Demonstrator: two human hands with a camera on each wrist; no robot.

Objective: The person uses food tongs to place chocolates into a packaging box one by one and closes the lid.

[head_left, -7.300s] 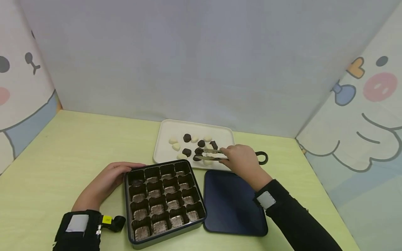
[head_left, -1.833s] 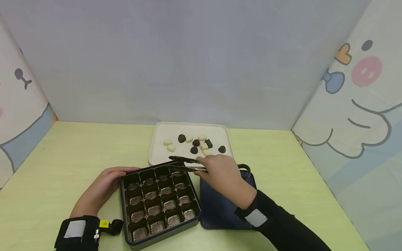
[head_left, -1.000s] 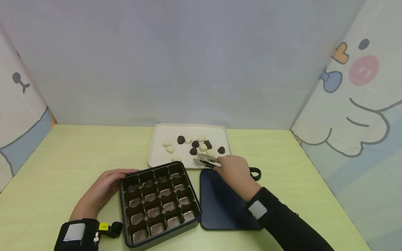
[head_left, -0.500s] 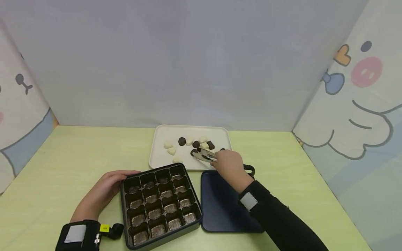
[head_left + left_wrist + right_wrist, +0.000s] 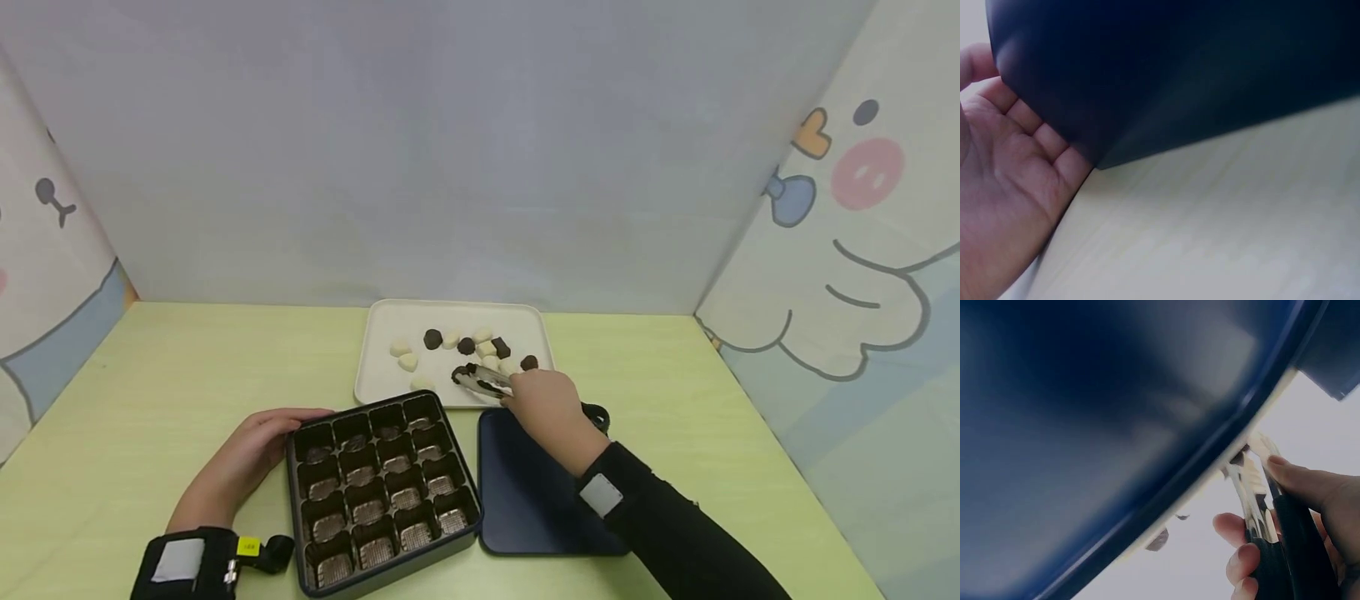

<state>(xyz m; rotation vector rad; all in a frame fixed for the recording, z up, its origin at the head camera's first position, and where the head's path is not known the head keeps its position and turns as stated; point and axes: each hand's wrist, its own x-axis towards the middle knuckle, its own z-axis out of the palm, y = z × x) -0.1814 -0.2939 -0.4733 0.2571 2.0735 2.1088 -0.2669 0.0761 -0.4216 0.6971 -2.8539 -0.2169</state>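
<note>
My left hand [image 5: 255, 442] grips the back left corner of a dark box [image 5: 390, 567] with many compartments, fingers behind its wall in the left wrist view. Its black liner shows dark pieces in several back-row compartments. My right hand [image 5: 551, 412] holds metal tongs [image 5: 487, 382] with black handles, low over the white tray [image 5: 382, 321]. At the tongs' tips is a dark chocolate [image 5: 458, 376]; whether they pinch it I cannot tell. Dark chocolates [image 5: 432, 338] and cream-coloured chocolates [image 5: 407, 362], some heart-shaped, lie spread on the tray.
A dark blue lid [image 5: 540, 500] lies flat right of the box, beneath my right forearm. The tray stands behind the box and lid, near the grey back wall [image 5: 450, 167]. Bare yellow-green tabletop [image 5: 225, 358] stretches to the left.
The tongs went from over the box's back row to the tray, reaching a dark chocolate. Since the earliest frame, more back-row compartments show dark pieces. My left hand stays at the corner.
</note>
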